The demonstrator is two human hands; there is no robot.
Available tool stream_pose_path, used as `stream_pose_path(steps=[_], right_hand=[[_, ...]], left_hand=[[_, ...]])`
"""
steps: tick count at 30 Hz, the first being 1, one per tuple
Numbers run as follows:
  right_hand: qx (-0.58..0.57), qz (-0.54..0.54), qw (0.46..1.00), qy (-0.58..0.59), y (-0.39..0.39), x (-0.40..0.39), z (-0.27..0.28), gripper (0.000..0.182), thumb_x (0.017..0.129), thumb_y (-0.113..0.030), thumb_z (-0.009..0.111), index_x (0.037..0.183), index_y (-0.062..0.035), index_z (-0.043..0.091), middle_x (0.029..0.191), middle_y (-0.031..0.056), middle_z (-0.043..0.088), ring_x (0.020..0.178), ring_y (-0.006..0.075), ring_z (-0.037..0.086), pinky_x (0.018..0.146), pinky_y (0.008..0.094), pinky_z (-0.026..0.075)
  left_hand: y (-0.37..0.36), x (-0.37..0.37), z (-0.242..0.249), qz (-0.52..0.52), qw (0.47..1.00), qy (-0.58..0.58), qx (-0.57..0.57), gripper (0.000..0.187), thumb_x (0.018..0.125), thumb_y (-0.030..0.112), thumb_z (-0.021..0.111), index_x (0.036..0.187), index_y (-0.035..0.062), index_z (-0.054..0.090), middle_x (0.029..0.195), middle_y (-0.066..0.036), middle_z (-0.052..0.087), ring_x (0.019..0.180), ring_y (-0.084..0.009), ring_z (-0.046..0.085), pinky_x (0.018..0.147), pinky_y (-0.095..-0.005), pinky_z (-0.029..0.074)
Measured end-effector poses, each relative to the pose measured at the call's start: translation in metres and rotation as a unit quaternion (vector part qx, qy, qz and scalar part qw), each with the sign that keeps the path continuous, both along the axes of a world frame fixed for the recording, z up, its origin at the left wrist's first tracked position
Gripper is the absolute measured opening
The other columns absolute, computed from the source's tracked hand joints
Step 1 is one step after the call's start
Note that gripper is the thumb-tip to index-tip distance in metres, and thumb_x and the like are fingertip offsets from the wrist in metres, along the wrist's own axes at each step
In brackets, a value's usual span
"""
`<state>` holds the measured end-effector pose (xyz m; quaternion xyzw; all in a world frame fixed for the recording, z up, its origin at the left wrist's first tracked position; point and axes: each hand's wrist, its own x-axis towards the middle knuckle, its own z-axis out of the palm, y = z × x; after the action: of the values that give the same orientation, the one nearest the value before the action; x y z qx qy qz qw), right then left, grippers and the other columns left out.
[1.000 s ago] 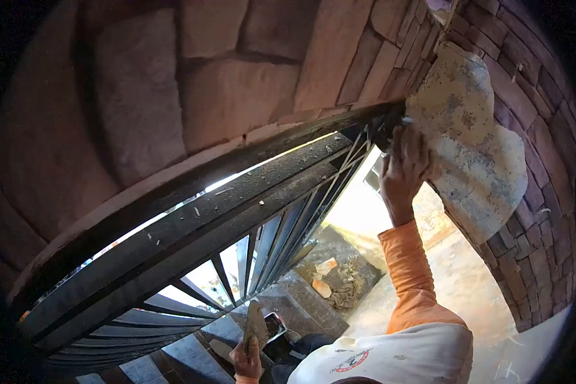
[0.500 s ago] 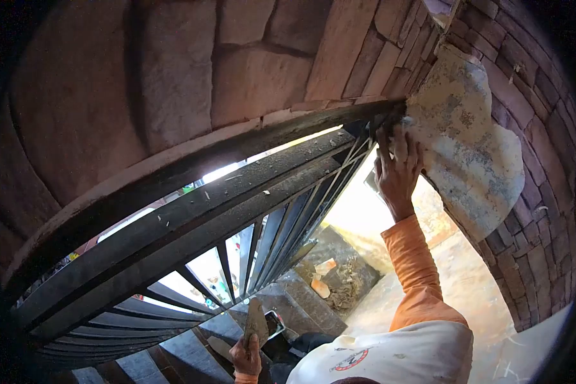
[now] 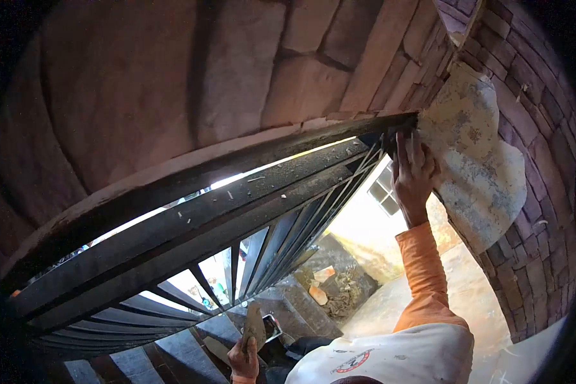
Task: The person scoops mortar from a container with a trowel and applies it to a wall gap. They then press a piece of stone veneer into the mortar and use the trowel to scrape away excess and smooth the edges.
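Observation:
My left hand (image 3: pixel 243 363) is closed around a trowel (image 3: pixel 255 325), low in the view, its dull, dirty blade pointing up. My right hand (image 3: pixel 414 173) reaches up with fingers stretched out. Its fingertips touch the dark corner where the ledge under the stone-patterned wall (image 3: pixel 237 70) meets a patch of bare, mottled plaster (image 3: pixel 470 153). The palm faces away, so anything under those fingers is hidden.
Dark metal railings (image 3: pixel 198 217) with crumbs on their top bar run diagonally on the left. Below are stairs (image 3: pixel 141 366), a phone-like object (image 3: pixel 272 326) and a heap of mortar with broken pieces (image 3: pixel 342 291). Stone-patterned cladding (image 3: pixel 537 256) curves along the right.
The view has shifted slightly, so the wall and railings sit a little lower and further right. My right hand stays at the corner, and my left still holds the trowel.

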<state>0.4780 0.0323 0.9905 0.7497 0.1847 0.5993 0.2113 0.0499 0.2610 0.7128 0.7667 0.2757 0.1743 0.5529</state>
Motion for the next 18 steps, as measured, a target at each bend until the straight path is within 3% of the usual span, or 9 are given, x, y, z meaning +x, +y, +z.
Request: stream_pose_path(steps=[2, 5, 7, 9, 12, 15, 18], right_hand=[[-0.004, -0.008, 1.000, -0.010, -0.003, 0.002, 0.000, 0.060, 0.094, -0.028, 0.070, 0.151, -0.0197, 0.056, 0.156, 0.0078, 0.048, 0.128, 0.0299, 0.050, 0.107, 0.0508, 0.038], [-0.007, -0.005, 1.000, -0.010, 0.003, 0.004, 0.001, 0.061, 0.094, -0.029, 0.070, 0.152, -0.0193, 0.055, 0.155, 0.0074, 0.049, 0.127, 0.0296, 0.050, 0.106, 0.0504, 0.039], [-0.007, -0.003, 1.000, -0.010, -0.002, 0.002, 0.005, 0.061, 0.094, -0.029, 0.070, 0.153, -0.0189, 0.055, 0.156, 0.0073, 0.049, 0.127, 0.0293, 0.051, 0.106, 0.0501, 0.039], [-0.014, 0.052, 0.998, 0.025, -0.009, 0.001, 0.007, 0.061, 0.095, -0.030, 0.068, 0.153, -0.0174, 0.054, 0.156, 0.0068, 0.048, 0.127, 0.0296, 0.051, 0.105, 0.0497, 0.040], [0.000, 0.007, 1.000, -0.017, -0.004, 0.007, 0.004, 0.059, 0.096, -0.029, 0.067, 0.152, -0.0171, 0.055, 0.157, 0.0057, 0.048, 0.126, 0.0293, 0.051, 0.105, 0.0503, 0.039], [-0.006, -0.044, 0.998, -0.050, 0.006, 0.009, 0.001, 0.057, 0.097, -0.029, 0.067, 0.151, -0.0168, 0.056, 0.156, 0.0054, 0.049, 0.124, 0.0294, 0.053, 0.103, 0.0507, 0.040], [-0.024, -0.026, 0.999, -0.041, 0.001, 0.010, 0.004, 0.054, 0.097, -0.029, 0.066, 0.149, -0.0165, 0.058, 0.155, 0.0057, 0.051, 0.121, 0.0301, 0.054, 0.101, 0.0507, 0.041]], left_hand=[[0.001, 0.002, -0.001, -0.001, 0.999, 0.038, -0.036, 0.041, 0.104, 0.037, 0.059, 0.091, -0.0002, 0.069, 0.064, -0.015, 0.062, 0.057, -0.0317, 0.063, 0.057, -0.0461, 0.046], [0.001, 0.007, -0.005, -0.015, 0.999, 0.000, 0.030, 0.039, 0.104, 0.036, 0.061, 0.089, 0.0000, 0.068, 0.064, -0.016, 0.061, 0.056, -0.0329, 0.062, 0.055, -0.0462, 0.044], [-0.002, 0.011, 0.001, -0.008, 1.000, -0.014, 0.010, 0.038, 0.103, 0.035, 0.061, 0.089, -0.0001, 0.068, 0.064, -0.017, 0.061, 0.057, -0.0345, 0.062, 0.055, -0.0470, 0.044], [-0.003, 0.012, -0.001, 0.004, 1.000, -0.030, -0.009, 0.037, 0.103, 0.034, 0.062, 0.089, -0.0001, 0.068, 0.064, -0.017, 0.061, 0.057, -0.0361, 0.062, 0.055, -0.0477, 0.044], [-0.003, 0.013, -0.011, 0.000, 0.997, -0.050, 0.064, 0.036, 0.103, 0.033, 0.063, 0.092, -0.0006, 0.069, 0.065, -0.018, 0.061, 0.058, -0.0380, 0.061, 0.056, -0.0472, 0.044], [-0.002, 0.017, -0.008, -0.006, 0.999, -0.041, 0.031, 0.034, 0.103, 0.032, 0.063, 0.092, -0.0005, 0.069, 0.066, -0.019, 0.061, 0.058, -0.0378, 0.061, 0.055, -0.0471, 0.043], [-0.002, 0.010, -0.009, -0.034, 0.998, -0.055, -0.023, 0.034, 0.103, 0.031, 0.062, 0.092, 0.0001, 0.069, 0.067, -0.019, 0.062, 0.058, -0.0379, 0.061, 0.055, -0.0469, 0.043]])
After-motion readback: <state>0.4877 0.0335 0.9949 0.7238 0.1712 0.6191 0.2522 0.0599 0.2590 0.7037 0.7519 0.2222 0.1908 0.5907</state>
